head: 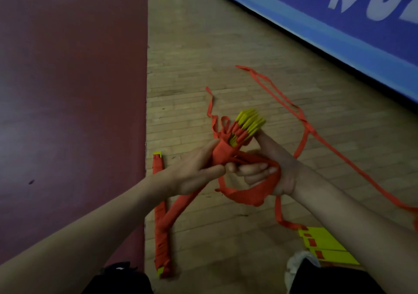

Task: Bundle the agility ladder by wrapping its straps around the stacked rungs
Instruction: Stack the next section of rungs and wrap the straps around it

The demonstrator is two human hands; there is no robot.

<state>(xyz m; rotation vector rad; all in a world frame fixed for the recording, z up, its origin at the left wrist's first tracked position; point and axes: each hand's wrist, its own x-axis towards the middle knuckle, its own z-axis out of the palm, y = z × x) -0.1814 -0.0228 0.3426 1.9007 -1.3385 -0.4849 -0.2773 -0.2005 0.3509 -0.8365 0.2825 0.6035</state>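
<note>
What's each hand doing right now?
Left hand: grips the wrapped rung bundle.
Right hand: fingers curled round the red strap.

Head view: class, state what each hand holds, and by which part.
The left hand grips the stacked rungs at their red-wrapped section. The right hand holds the red strap, looped round its curled fingers.

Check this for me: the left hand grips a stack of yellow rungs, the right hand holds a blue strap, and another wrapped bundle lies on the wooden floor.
One thing is wrong: the strap is orange-red, not blue, as the head view shows. The rest holds: the left hand grips the stack of yellow rungs, the right hand holds the strap, and another wrapped bundle lies on the wooden floor.
</note>
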